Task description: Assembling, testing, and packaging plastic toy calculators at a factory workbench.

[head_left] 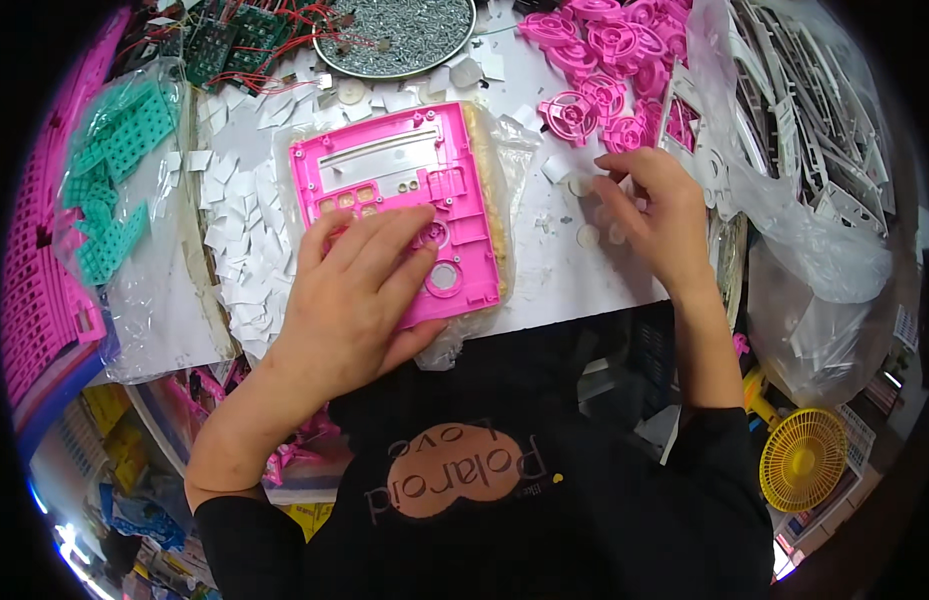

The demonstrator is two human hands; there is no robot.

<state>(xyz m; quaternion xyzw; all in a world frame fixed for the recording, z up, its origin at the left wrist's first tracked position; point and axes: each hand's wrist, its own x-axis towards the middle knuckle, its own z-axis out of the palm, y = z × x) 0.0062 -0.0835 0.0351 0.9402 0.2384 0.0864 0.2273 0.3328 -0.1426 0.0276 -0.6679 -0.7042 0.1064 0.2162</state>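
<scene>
Head view: left hand [356, 290] flat, fingers spread, on pink panel [399, 200] near table's front edge; right hand [656, 215] pinching small white disc [580, 186].

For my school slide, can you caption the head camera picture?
Left hand rests on a pink plastic panel; right hand touches small white discs.

Bright, even light; fisheye bending, dark corners.

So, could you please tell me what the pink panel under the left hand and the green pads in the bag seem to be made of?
The pink panel looks like rigid moulded plastic, glossy, with crisp cut-outs. The green pads look like soft matte rubber, perhaps silicone, lying bent in a clear bag.
</scene>
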